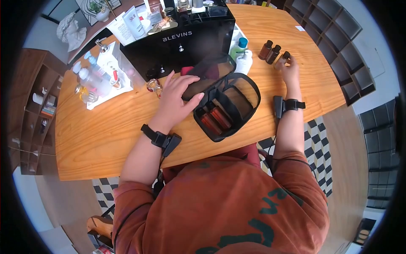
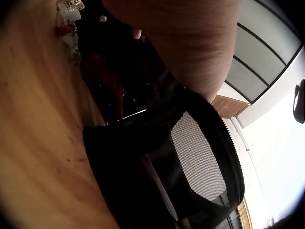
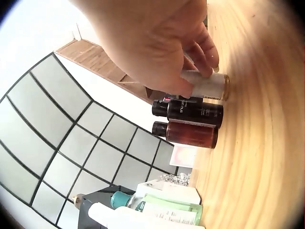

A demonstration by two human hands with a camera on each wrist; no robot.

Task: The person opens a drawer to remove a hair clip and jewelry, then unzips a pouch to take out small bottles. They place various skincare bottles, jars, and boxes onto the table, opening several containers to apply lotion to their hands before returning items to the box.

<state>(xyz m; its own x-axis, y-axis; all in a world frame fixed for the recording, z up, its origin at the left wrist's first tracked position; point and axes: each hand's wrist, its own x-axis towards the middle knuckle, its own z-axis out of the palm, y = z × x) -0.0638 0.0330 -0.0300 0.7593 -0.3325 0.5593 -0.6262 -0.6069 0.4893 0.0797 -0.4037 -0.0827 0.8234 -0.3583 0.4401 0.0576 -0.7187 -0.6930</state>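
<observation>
My right hand [image 1: 291, 71] pinches a small clear bottle [image 3: 209, 86] with a dark cap, upright on the table at the right. Close beside it stand a black bottle [image 3: 195, 112] and a reddish-brown bottle [image 3: 190, 134]. On the left, my left hand [image 1: 175, 95] rests on the raised mesh lid [image 1: 220, 70] of a black zippered bag [image 1: 249, 111], its fingers spread and fairly straight. Two reddish-brown bottles [image 1: 218, 117] lie side by side inside the bag. In the left wrist view, most of the left fingers are hidden behind the palm.
Behind the bag stands a black cosmetics organizer [image 1: 179, 48] with tubes and jars on top. A green bottle with a teal cap [image 1: 240, 47] and a white bottle [image 1: 244, 62] stand by its right side. Several pump bottles crowd a white tray [image 1: 112, 95] at the left.
</observation>
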